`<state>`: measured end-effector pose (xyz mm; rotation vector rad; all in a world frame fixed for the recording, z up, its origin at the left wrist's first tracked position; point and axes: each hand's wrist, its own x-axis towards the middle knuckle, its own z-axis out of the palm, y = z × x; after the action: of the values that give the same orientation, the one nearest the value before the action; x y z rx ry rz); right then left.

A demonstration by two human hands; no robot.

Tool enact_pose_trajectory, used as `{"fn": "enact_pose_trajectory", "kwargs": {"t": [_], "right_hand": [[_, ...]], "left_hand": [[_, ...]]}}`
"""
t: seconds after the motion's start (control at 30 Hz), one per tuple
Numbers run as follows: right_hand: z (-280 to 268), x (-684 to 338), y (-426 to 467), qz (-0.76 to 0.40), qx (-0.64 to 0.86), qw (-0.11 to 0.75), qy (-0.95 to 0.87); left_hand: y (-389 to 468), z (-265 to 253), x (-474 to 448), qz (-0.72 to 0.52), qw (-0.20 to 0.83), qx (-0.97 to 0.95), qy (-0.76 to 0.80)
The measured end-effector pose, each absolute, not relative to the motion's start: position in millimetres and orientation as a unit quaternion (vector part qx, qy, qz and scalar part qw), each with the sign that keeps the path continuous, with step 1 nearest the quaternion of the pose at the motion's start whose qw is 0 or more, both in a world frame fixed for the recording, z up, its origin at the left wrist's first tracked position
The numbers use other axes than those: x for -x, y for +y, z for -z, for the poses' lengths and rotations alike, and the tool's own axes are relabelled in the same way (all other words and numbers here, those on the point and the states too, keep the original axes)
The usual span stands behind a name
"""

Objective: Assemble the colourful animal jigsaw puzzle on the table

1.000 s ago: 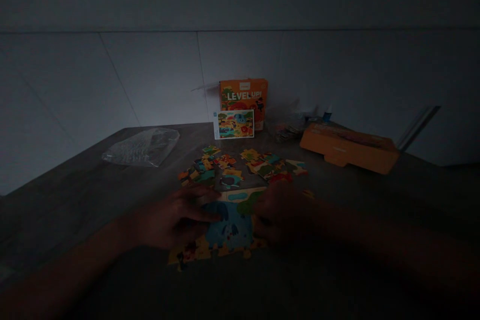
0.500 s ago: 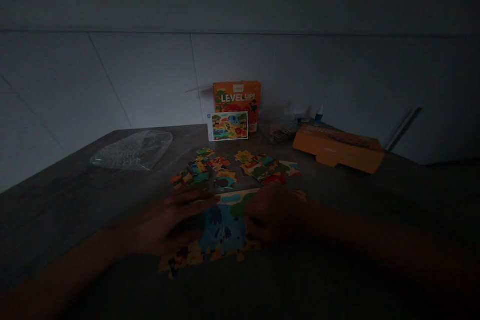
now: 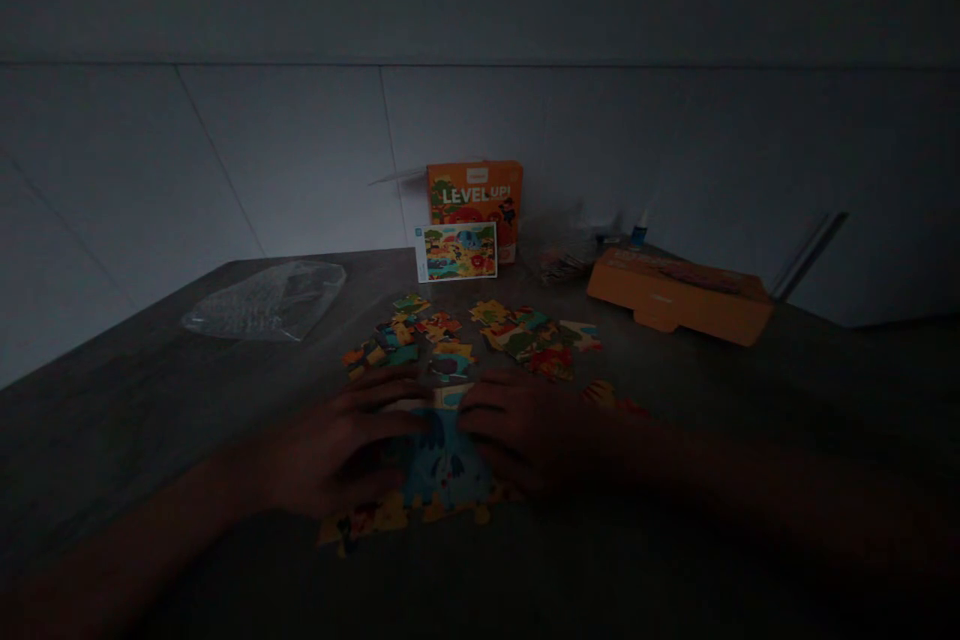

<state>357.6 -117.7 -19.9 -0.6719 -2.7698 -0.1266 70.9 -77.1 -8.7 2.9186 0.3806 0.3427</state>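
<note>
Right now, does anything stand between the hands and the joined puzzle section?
Nothing visible does. The left hand and right hand are over the joined puzzle section, one at each side. The loose pieces lie beyond it or off to the right; dimness hides the exact contact.

From my remote place, I cannot see the left and right parts of the assembled cardboard puzzle with blue elephant (image 3: pixel 444 472): the bare left hand (image 3: pixel 337 445) and bare right hand (image 3: pixel 536 420) cover them. The white-bordered picture card (image 3: pixel 459 252) partly hides the upright orange cardboard box (image 3: pixel 474 178); its tiny side print is unreadable to me.
</note>
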Motion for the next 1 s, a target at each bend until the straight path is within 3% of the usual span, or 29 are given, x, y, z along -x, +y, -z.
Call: {"fn": "enact_pose_trajectory", "kwargs": {"t": [0.2,0.4,0.57,0.77,0.87,1.0], "right_hand": [[16.1,-355.0,-130.3,0.160,0.223,0.089,-0.958],[11.8,-348.0,-158.5,0.140,0.150,0.122,-0.971],[16.5,-357.1,-135.7,0.090,0.335,0.105,-0.932],[17.8,-362.7,-109.4,0.139,0.577,0.072,-0.801],[22.0,-359.8,-112.1,0.116,0.612,0.074,-0.779],[27.0,-358.6,-114.1,0.050,0.542,0.134,-0.828]], "left_hand": [[-78.1,9.6,-67.4,-0.112,0.096,-0.980,0.137],[-78.0,7.1,-69.9,-0.106,0.104,-0.980,0.134],[-77.7,8.9,-67.6,-0.113,0.101,-0.979,0.135],[-78.1,10.5,-66.4,-0.121,0.096,-0.979,0.134],[-78.2,10.3,-66.4,-0.121,0.102,-0.978,0.138],[-78.5,9.1,-66.7,-0.109,0.108,-0.977,0.147]]}}
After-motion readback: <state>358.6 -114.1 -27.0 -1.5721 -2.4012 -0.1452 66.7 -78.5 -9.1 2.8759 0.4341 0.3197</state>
